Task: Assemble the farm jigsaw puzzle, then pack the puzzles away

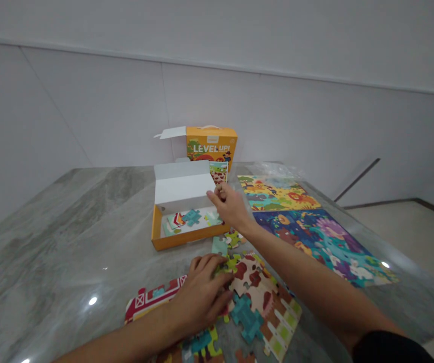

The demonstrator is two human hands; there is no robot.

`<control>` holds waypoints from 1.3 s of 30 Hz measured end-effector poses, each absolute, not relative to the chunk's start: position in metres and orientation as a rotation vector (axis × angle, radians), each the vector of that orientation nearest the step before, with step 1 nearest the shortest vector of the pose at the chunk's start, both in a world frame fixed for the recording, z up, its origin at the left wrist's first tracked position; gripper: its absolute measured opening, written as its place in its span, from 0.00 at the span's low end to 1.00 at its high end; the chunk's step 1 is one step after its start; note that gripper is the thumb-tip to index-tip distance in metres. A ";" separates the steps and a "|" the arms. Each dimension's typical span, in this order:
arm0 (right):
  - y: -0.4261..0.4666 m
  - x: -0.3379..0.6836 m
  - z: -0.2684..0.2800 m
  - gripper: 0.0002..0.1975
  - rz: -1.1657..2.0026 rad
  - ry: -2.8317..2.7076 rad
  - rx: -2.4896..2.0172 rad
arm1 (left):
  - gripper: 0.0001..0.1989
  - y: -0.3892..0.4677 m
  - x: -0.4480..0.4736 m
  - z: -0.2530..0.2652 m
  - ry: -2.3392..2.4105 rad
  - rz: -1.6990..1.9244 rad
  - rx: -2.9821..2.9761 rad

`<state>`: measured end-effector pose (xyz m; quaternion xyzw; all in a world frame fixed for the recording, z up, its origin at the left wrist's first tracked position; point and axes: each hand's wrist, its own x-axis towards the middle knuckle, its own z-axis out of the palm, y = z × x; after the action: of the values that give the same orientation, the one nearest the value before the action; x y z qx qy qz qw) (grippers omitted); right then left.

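Head view: cow section joined, pieces left in the box, my left hand loosely spread, my right hand curled, whether holding anything I cannot tell.

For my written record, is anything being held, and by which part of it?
It cannot be told: the right hand is curled near the box, with no object clear in it; the left hand is over puzzle pieces, any grip hidden.
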<state>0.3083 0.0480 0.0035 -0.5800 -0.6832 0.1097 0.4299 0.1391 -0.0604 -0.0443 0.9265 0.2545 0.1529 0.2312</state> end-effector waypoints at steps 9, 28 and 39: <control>0.012 0.341 0.023 0.06 0.112 -2.042 -1.908 | 0.27 -0.064 0.134 -0.030 0.887 0.176 2.653; -0.017 0.382 -0.015 0.11 0.497 -2.284 -1.978 | 0.16 -0.050 0.040 -0.021 1.609 -0.185 2.088; -0.065 0.278 0.001 0.13 0.613 -2.731 -1.165 | 0.09 -0.050 0.037 -0.007 1.334 0.065 1.889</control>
<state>0.2785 -0.0652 0.0012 -0.3837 -0.8994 0.2020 0.0549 0.0374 -0.0504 -0.0074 0.7475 0.5280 0.0259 0.4022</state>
